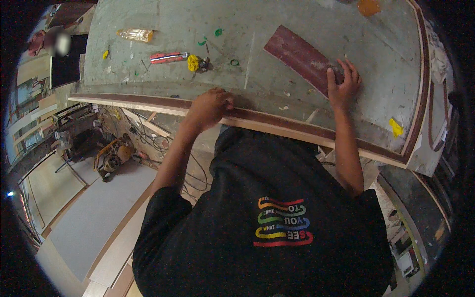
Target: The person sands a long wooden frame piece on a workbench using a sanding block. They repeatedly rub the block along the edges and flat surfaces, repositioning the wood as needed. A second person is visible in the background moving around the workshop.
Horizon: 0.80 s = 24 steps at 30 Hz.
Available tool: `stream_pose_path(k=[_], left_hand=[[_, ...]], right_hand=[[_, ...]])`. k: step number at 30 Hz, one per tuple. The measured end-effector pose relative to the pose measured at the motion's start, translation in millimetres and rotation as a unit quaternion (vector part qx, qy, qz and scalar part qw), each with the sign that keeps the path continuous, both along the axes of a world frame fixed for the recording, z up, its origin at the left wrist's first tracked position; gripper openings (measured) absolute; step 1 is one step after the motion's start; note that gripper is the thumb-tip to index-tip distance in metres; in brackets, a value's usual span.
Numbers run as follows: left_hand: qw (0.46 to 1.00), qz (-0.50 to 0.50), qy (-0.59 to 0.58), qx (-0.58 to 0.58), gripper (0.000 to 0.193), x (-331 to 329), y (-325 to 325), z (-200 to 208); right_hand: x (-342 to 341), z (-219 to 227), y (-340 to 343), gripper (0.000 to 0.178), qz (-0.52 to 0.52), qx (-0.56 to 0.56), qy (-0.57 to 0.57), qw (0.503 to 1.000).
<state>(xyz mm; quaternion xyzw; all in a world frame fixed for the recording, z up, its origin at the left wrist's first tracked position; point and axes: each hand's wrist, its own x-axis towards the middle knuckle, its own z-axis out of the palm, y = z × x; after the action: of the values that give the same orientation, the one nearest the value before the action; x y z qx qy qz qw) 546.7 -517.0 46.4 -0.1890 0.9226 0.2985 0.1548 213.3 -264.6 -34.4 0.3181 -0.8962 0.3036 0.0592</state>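
Left hand (210,106) is curling over the near edge of the counter (297,20), its grip closed on the dark brown edge strip (277,121) that is running along that rim. Right hand (342,85) is lying flat, fingers spread, its grip open and pressing down on the near end of a reddish-brown laminate offcut (297,54) resting on the counter top, well apart from the left hand.

Handling, as a judgement: the offcut is looking thin, stiff and light, with a smooth face that may be slippery under a palm; taking it by the long edges near one end should be steadiest. The edge strip is looking narrow and likely to flex.

The counter top is showing worn grey-green, dusty, spotted with paint. Farther back a red utility knife (168,57), a yellow lump (193,63) and a clear plastic bottle (136,34) are lying. Below left, pale boards (99,218), tangled cables (195,173) and a power tool (116,157) are sitting on the workshop floor.
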Motion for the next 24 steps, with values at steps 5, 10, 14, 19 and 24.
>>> stream_pose_path(k=[5, 10, 14, 19, 24], left_hand=[[0.996, 0.079, -0.019, -0.038, 0.013, 17, -11, 19], [0.995, 0.079, -0.042, -0.034, 0.016, 19, -21, 23], [0.995, 0.079, -0.064, -0.021, 0.012, 16, -25, 18], [0.994, 0.089, -0.059, 0.028, 0.009, 18, -36, 22], [0.991, 0.113, -0.064, -0.021, 0.010, 35, -47, 29]], right_hand=[[-2, -2, 0, 0.053, -0.005, 0.021, 0.006, 1.000], [-2, -3, 0, 0.053, 0.008, 0.017, 0.018, 1.000], [-1, -1, -1, 0.051, 0.003, 0.018, 0.025, 1.000], [1, 1, -1, 0.050, 0.004, 0.008, 0.021, 1.000], [-1, -2, 0, 0.051, 0.005, -0.003, 0.016, 1.000]])
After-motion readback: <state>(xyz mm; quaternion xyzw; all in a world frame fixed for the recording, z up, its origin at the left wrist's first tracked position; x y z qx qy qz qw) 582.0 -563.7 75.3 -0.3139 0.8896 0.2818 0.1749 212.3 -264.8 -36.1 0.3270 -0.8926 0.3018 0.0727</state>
